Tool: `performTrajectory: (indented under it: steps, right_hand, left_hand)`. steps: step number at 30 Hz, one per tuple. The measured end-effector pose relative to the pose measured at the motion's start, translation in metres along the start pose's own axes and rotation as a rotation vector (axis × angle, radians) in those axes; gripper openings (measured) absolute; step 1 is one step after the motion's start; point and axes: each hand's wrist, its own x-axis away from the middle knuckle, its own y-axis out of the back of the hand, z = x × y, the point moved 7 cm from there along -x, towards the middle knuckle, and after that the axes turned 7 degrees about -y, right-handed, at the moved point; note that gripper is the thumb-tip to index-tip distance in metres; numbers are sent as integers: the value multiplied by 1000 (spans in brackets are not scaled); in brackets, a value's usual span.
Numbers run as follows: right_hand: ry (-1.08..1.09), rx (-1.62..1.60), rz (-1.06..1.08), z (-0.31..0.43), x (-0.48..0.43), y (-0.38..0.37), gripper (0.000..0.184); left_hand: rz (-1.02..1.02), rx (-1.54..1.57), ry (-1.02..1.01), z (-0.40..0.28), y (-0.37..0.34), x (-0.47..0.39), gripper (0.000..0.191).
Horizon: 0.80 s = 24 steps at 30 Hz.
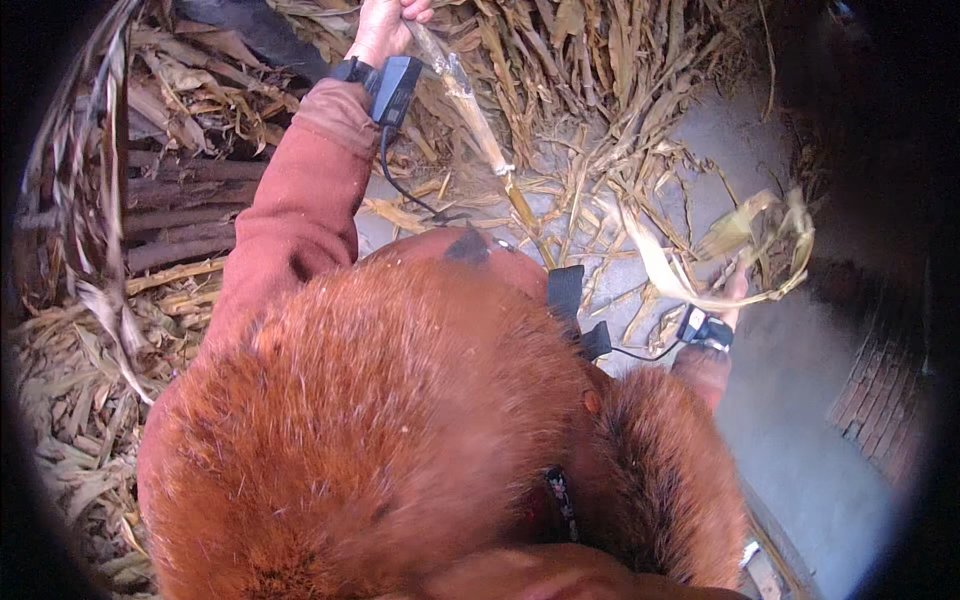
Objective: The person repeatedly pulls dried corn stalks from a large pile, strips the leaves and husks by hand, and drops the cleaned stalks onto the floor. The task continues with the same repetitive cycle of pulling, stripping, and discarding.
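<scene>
At the top, my left hand (386, 26) is closed around the upper end of a dry corn stalk (480, 124), which slants down to the right towards my body. My right hand (735, 283) is at the right, partly behind loose dry corn leaves (667, 270) that curl around it. Blur and the leaves hide its fingers, so its hold cannot be made out. Both wrists carry strapped black devices with cables. A reddish-brown fur collar (360, 420) covers much of the lower view.
A heap of dry corn stalks (600, 60) stands ahead. More dry leaves (82, 420) lie at the left, below stacked brown poles or stalks (187, 206). Leaf scraps litter the grey floor (795, 397). Brickwork (881, 401) shows at the right.
</scene>
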Motion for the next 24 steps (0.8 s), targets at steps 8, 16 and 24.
performTrajectory:
  steps: [8,16,24]
  right_hand:
    - [620,447,558,96,122,-214,58]
    - [502,479,1301,117,329,-429,37]
    - [633,522,981,113,321,-447,52]
  left_hand:
    - [145,122,34,-6,-68,20,46]
    - [72,36,10,-29,-47,18,38]
    - [-149,-102,-3,-37,-24,10,40]
